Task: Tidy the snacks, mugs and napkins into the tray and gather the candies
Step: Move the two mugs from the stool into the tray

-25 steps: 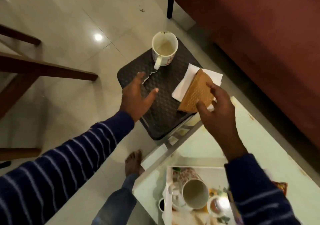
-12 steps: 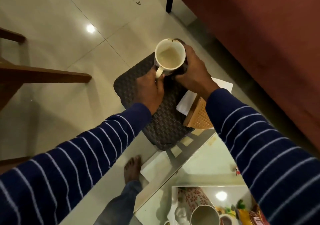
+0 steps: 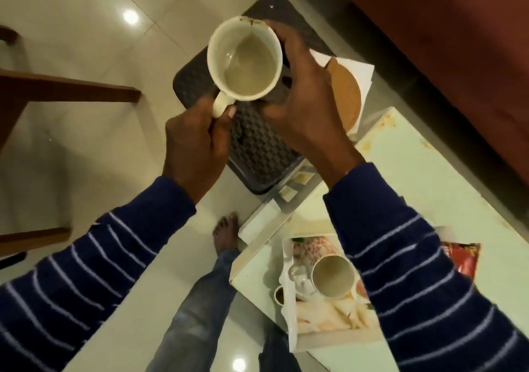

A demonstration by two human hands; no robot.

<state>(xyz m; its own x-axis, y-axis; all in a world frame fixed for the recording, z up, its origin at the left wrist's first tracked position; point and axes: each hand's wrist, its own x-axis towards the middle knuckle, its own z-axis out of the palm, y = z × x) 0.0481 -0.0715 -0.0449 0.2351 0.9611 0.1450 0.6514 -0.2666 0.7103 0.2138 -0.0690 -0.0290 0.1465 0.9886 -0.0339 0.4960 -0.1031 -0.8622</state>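
A white mug (image 3: pixel 245 59) with a stained inside hangs in the air above the dark woven stool (image 3: pixel 259 145). My left hand (image 3: pixel 194 145) pinches its handle, and my right hand (image 3: pixel 300 96) wraps around its far side. On the stool, partly behind my right hand, a round tan coaster (image 3: pixel 346 93) lies on a white napkin (image 3: pixel 362 69). The white tray (image 3: pixel 290 308) on the pale table holds a second mug (image 3: pixel 333 275), lying on its side with its mouth toward me, and a small dark cup sits at its left rim.
A red snack packet (image 3: pixel 461 260) shows past my right sleeve on the pale table (image 3: pixel 429 188). A maroon sofa (image 3: pixel 458 42) fills the upper right. Wooden furniture legs (image 3: pixel 65 88) stand at the left. My bare foot (image 3: pixel 226 234) is on the tiled floor.
Both hands went from open above the stool to gripping the mug. The mug has since left the stool and come up toward me.
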